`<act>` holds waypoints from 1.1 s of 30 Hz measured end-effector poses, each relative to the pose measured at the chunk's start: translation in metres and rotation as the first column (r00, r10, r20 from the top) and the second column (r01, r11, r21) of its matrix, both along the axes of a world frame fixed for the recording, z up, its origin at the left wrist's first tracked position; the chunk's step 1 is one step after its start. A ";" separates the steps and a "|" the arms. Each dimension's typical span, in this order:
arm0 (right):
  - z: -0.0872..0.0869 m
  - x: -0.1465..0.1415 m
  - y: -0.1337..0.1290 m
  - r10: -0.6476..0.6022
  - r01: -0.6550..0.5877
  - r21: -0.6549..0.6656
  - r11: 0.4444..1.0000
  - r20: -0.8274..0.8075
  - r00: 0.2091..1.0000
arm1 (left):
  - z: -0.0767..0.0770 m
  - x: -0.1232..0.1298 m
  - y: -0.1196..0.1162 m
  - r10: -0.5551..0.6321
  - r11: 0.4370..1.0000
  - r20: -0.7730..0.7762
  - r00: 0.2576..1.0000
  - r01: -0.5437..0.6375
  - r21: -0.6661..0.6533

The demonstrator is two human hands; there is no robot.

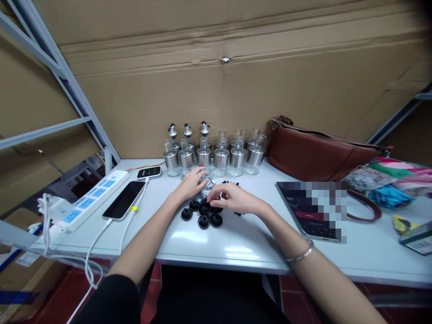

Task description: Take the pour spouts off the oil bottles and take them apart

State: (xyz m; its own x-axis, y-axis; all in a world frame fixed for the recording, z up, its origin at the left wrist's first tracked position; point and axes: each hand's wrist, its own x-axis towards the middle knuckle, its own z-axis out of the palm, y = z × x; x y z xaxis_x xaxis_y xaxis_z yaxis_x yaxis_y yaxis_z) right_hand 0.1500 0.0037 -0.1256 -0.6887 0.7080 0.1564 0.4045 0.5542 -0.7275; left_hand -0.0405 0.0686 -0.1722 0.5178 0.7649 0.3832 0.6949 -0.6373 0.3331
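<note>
My left hand (194, 183) lies over a small heap of shiny silver pourer parts (206, 189), its fingers spread and partly hiding them. My right hand (234, 198) is bent down at the pile's near side, thumb and fingers pinched around a black rubber stopper (213, 197). Several more black stoppers (204, 221) lie loose just in front of my hands. Small black pieces (232, 183) show behind my right hand, partly covered by it. Beyond both hands stand two rows of glass bottles with steel sleeves (221, 158); three at the back left carry pourers (187, 130).
On the left lie a power strip (96, 195), a phone (124, 200), a small white device (149, 172) and white cables (88, 265). To the right are a tablet (297, 207), a brown bag (313, 153) and colourful fabric (405, 180). Cardboard (175, 81) backs the table.
</note>
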 end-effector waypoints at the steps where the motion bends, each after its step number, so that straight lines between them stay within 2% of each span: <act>1: -0.001 0.001 0.001 -0.024 0.024 0.009 1.000 0.000 1.000 | 0.000 0.000 0.000 0.002 1.000 -0.004 1.000 -0.002 -0.001; 5: -0.008 0.004 0.009 -0.165 0.158 0.080 0.984 0.088 0.982 | 0.001 0.000 -0.001 0.012 1.000 -0.023 1.000 -0.011 0.002; 7: -0.010 0.005 0.011 -0.197 0.183 0.094 0.979 0.163 0.967 | 0.001 0.000 -0.001 0.014 1.000 -0.027 1.000 -0.014 0.006; 11: -0.011 0.004 0.010 -0.172 0.157 0.086 0.984 0.219 0.960 | 0.002 0.004 -0.004 0.027 1.000 -0.032 0.999 -0.027 0.010; 16: -0.007 0.000 0.005 -0.149 0.154 -0.006 0.988 0.194 0.970 | 0.003 0.013 -0.011 0.129 0.991 -0.038 0.991 -0.128 0.032; 22: -0.004 -0.001 0.003 -0.146 0.158 -0.056 0.986 0.177 0.973 | 0.003 0.018 -0.014 0.268 0.960 0.071 0.961 -0.272 0.059; 26: -0.005 -0.001 0.003 -0.144 0.159 -0.096 0.983 0.152 0.978 | 0.003 0.018 -0.015 0.288 0.953 0.123 0.950 -0.297 0.060; 33: -0.007 -0.002 0.001 -0.116 0.130 -0.209 0.969 0.076 0.990 | 0.009 0.021 -0.019 0.354 0.905 0.148 0.924 -0.378 0.197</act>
State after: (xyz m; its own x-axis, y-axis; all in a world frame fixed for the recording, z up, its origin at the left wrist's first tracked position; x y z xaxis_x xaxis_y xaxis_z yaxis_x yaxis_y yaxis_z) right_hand 0.1480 0.0048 -0.1325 -0.5981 0.8000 -0.0480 0.5087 0.3327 -0.7941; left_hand -0.0194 0.0496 -0.1635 0.1645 0.7839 0.5987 0.8615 -0.4098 0.2998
